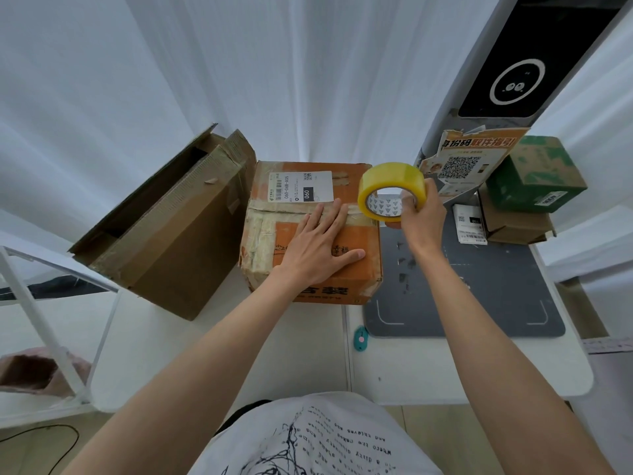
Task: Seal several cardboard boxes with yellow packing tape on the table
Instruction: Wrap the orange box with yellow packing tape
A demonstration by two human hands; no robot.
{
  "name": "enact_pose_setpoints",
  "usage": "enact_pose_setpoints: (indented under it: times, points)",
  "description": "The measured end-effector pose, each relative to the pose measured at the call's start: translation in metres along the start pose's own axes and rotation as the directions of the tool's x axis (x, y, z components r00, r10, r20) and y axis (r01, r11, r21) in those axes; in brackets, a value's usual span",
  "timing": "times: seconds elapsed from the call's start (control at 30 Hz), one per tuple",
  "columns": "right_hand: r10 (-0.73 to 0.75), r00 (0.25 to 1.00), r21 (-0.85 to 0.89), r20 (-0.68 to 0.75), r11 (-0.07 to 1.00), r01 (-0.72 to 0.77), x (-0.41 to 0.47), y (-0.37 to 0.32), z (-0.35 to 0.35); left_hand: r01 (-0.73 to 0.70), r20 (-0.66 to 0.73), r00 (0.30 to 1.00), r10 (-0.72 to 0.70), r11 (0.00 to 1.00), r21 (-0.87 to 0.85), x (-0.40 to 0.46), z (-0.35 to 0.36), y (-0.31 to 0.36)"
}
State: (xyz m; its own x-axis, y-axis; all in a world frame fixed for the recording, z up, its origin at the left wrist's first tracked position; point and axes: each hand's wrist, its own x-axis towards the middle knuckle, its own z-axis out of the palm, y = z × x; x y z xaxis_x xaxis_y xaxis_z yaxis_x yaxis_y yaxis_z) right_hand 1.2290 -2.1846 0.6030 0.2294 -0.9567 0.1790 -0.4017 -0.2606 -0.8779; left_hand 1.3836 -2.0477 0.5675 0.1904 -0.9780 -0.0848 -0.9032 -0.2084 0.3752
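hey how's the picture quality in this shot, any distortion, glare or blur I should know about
Head view: strong wide-angle distortion, so the curtain folds fan out and the table edges bow; light is soft and even, with faint shadows only under the orange box; a bright patch glows behind that box; the tape roll and both hands, left and right, look sharp, with no motion blur.

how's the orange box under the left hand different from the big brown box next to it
The orange box has its top flaps closed, with the left hand lying flat on them; the brown box has flaps standing open. The orange box carries a white shipping label and printed characters; the brown box looks plain, with only old tape strips. The brown box looks taller and larger. Both are worn cardboard boxes sitting on the white table.
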Motion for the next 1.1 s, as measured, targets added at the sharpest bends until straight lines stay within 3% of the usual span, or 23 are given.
enact_pose_setpoints:
  times: [0.17, 0.27, 0.43, 0.6, 0.67, 0.83, 1.1]
  points:
    - [0.202, 0.979, 0.181, 0.006, 0.963, -0.2, 0.006, 0.016, 0.005, -0.008, 0.013, 1.0, 0.008, 1.0, 0.016, 0.003, 0.0, 0.0]
    - [0.343, 0.933, 0.405, 0.112, 0.841, -0.358, 0.009, 0.021, 0.006, -0.01, 0.021, 1.0, 0.01, 1.0, 0.016, 0.004, -0.001, 0.0]
    - [0.463, 0.847, 0.59, 0.263, 0.617, -0.521, 0.009, 0.035, 0.006, 0.018, -0.004, 1.0, -0.018, 1.0, 0.016, 0.006, -0.004, 0.013]
    - [0.452, 0.833, 0.664, 0.32, 0.52, -0.537, 0.001, 0.045, 0.006, 0.122, 0.029, 0.992, -0.122, 0.992, 0.01, 0.019, -0.01, 0.043]
    - [0.443, 0.833, 0.669, 0.332, 0.512, -0.539, -0.001, 0.047, 0.007, 0.094, 0.01, 0.995, -0.096, 0.992, 0.087, 0.025, -0.01, 0.053]
    - [0.409, 0.808, 0.68, 0.424, 0.446, -0.582, -0.005, 0.051, 0.01, 0.08, -0.028, 0.996, -0.081, 0.996, -0.042, 0.026, 0.009, 0.055]
    - [0.501, 0.775, 0.78, 0.385, 0.272, -0.563, -0.005, 0.066, 0.022, 0.067, -0.027, 0.997, -0.067, 0.998, 0.02, 0.025, 0.017, 0.049]
